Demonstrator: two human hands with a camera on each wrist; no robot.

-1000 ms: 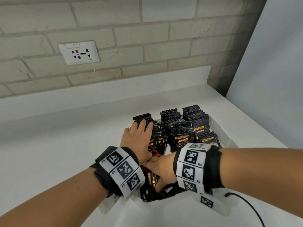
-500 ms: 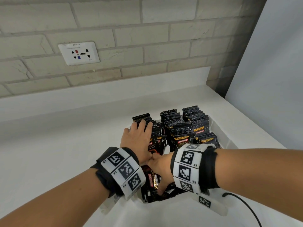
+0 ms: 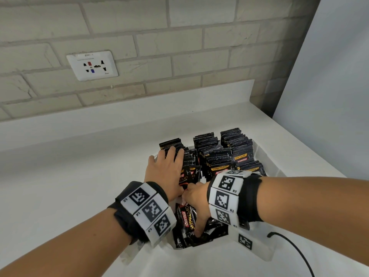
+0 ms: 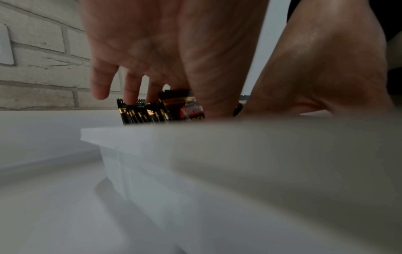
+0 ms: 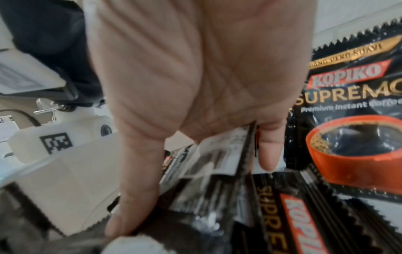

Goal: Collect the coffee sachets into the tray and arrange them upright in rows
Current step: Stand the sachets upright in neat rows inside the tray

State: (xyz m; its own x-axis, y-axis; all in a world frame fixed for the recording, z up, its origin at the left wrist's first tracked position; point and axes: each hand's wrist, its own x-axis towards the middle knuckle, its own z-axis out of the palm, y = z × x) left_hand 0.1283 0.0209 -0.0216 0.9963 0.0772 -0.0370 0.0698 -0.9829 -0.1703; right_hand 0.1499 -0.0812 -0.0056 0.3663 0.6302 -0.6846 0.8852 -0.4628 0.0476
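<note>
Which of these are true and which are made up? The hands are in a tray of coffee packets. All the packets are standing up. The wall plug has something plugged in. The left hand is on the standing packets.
1. Both hands are in the tray of coffee packets: true.
2. All the packets stand upright: false. The far rows stand, but loose packets lie jumbled at the near end.
3. Something is plugged into the wall socket: false. Nothing is plugged in.
4. The left hand rests on the standing packets: true; its fingers lie on their tops.
5. The right hand is empty: false. It grips loose packets.
</note>
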